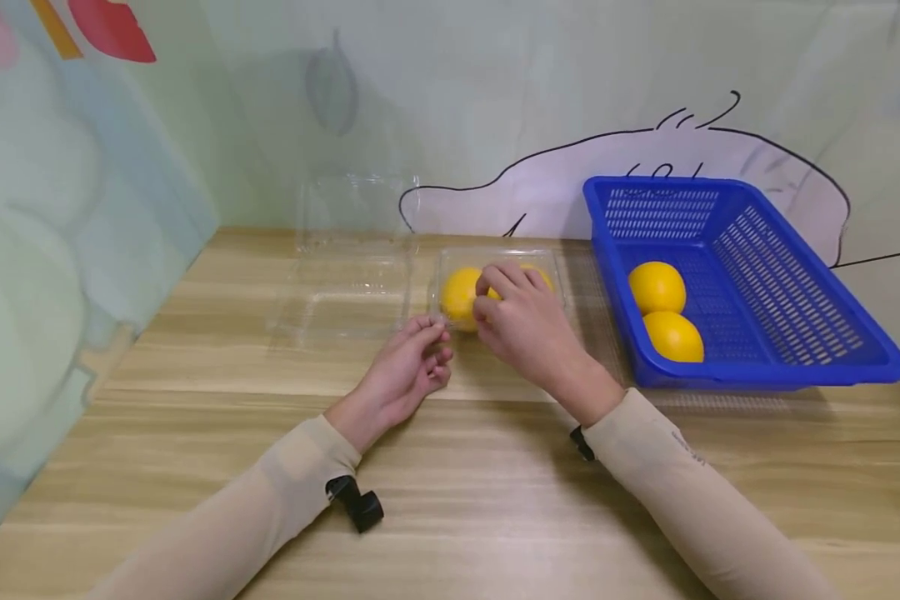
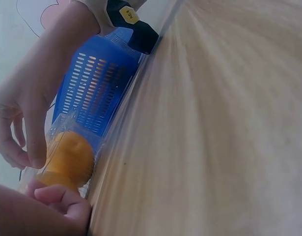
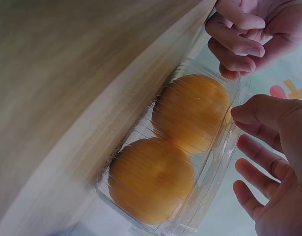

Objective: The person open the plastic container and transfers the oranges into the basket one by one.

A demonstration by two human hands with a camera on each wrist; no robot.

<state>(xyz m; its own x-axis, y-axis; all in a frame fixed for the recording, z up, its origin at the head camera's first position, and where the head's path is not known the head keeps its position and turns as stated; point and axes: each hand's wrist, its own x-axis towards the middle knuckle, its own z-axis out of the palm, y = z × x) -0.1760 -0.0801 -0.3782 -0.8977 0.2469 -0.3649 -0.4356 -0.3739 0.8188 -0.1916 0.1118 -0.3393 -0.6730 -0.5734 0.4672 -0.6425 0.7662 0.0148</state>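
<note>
Head view: hands [image 1: 521, 321] partly hide boxed fruit [image 1: 460, 296] (blue basket [image 1: 787, 287] alongside).

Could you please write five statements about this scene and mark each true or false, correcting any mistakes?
1. The blue basket stands right of the middle container. True.
2. Two yellow fruits show in the basket. True.
3. The left container holds fruit. False: no fruit shows in it.
4. The left grip reaches into the basket. False: it is at the middle container's near-left corner.
5. More yellow fruit lies in the middle container. True.
</note>
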